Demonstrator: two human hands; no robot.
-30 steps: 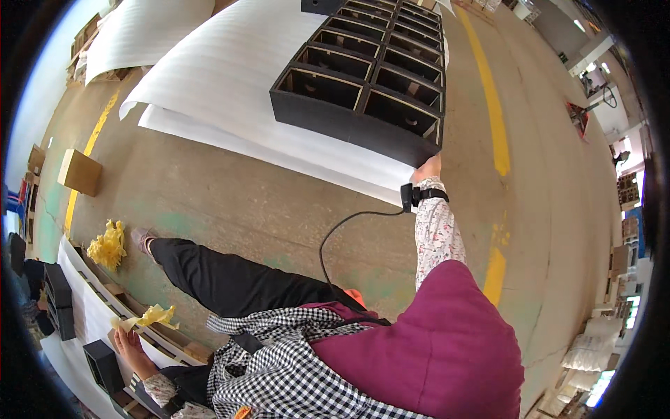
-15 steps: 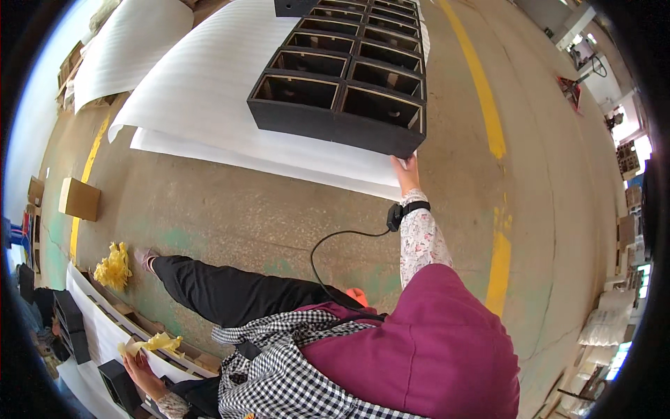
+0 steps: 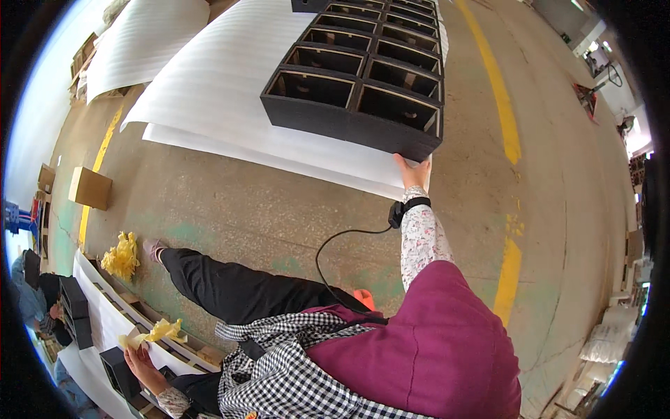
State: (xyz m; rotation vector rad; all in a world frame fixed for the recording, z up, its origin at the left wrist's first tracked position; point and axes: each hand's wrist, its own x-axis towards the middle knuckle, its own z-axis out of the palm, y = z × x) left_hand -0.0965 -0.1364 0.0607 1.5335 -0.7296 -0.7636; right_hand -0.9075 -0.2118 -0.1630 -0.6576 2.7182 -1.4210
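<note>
At the lower left, my left hand (image 3: 143, 366) is closed around a crumpled, pale-yellow strip of thin material (image 3: 165, 330), whose loose end trails to the right. It is over a bench with black boxes. My right arm reaches forward, and my right hand (image 3: 414, 172) grips the lower front edge of a black open-topped box (image 3: 399, 112), near its right corner. Its thumb shows, and some of its fingers are hidden against the box. That box stands at the near end of a double row of similar boxes, on white foam sheeting (image 3: 209, 91).
A ragged yellow bundle (image 3: 121, 257) lies on the floor near my shoe, with a cardboard box (image 3: 90, 188) beyond. The bench (image 3: 98, 290) carries black boxes (image 3: 75, 311); someone stands behind it. A cable (image 3: 322, 255) runs from my right wrist. Yellow lines (image 3: 506, 279) mark the floor.
The whole view has shifted slightly to the right. My right hand sits a little farther left along the box's edge, its thumb more spread. My left hand still holds the yellow strip.
</note>
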